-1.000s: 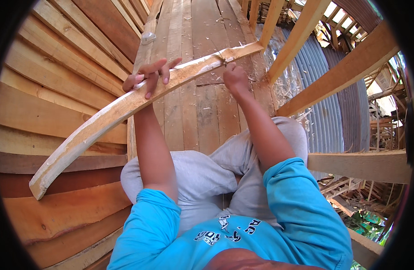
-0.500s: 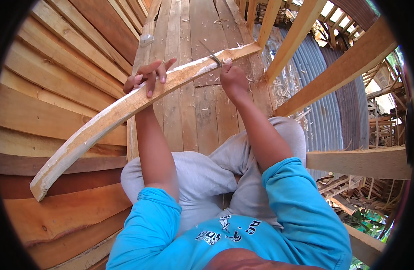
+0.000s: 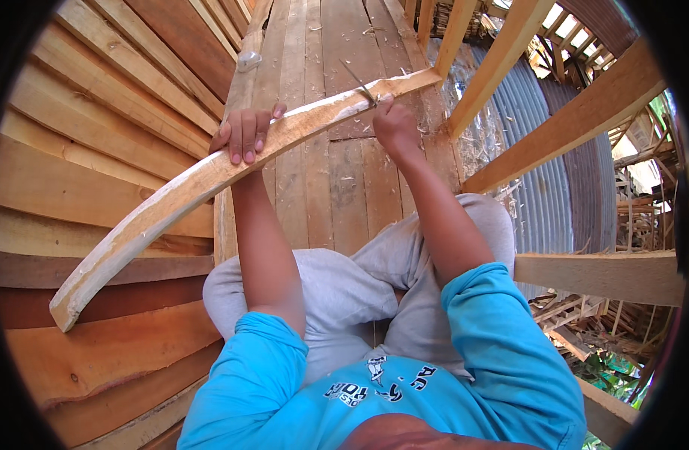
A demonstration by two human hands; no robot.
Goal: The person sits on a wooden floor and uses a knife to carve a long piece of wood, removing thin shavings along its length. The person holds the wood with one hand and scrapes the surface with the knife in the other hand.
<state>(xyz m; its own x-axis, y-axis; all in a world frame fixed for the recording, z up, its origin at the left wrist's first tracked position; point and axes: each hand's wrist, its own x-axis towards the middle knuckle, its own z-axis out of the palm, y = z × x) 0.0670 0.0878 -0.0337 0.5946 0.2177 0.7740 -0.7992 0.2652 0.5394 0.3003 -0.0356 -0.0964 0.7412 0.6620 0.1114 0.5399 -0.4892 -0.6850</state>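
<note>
A long, slightly curved strip of wood [image 3: 172,189], pale tan with white patches along its edges, slants across in front of me from the lower left to the upper right. My left hand [image 3: 245,136] lies over its middle, fingers bent down over the face and gripping it. Closer to the strip's far right end, my right hand [image 3: 397,126] is closed in a fist. From that fist a thin, dark knife blade [image 3: 358,81] points up and left across the strip. The fingers hide the knife's handle.
Wood shavings lie on the plank floor [image 3: 344,180]. A board wall [image 3: 97,187] rises on the left. To the right stand wooden rails [image 3: 562,116], with corrugated metal sheets [image 3: 539,150] beyond. A small clear object [image 3: 248,61] sits by the wall. My crossed legs are below.
My left fingers, spread and partly lifted before, have come together and curled down over the wood. My right hand and the knife shifted slightly right in the picture.
</note>
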